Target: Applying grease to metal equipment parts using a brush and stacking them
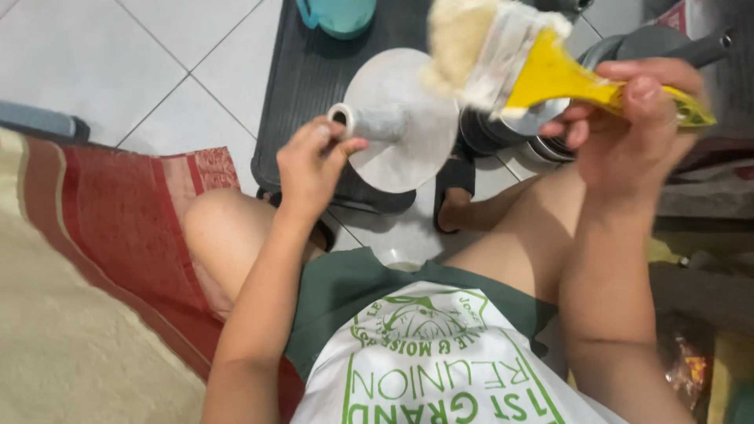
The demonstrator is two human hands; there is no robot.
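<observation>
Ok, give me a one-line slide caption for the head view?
Left hand grips a round metal funnel-like disc by its tube; right hand holds a yellow-handled paintbrush.

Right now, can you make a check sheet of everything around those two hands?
Surface: white tiled floor with a dark plastic tray on it.
Job's things: round metal disc with a tube stem; yellow-handled paintbrush with pale bristles.
Clutter: teal container; stacked metal pans.
Hands: left hand grips the stem; right hand holds the brush handle.
Cables: nothing seen.
Surroundings: red and beige mat; packets at right.
</observation>
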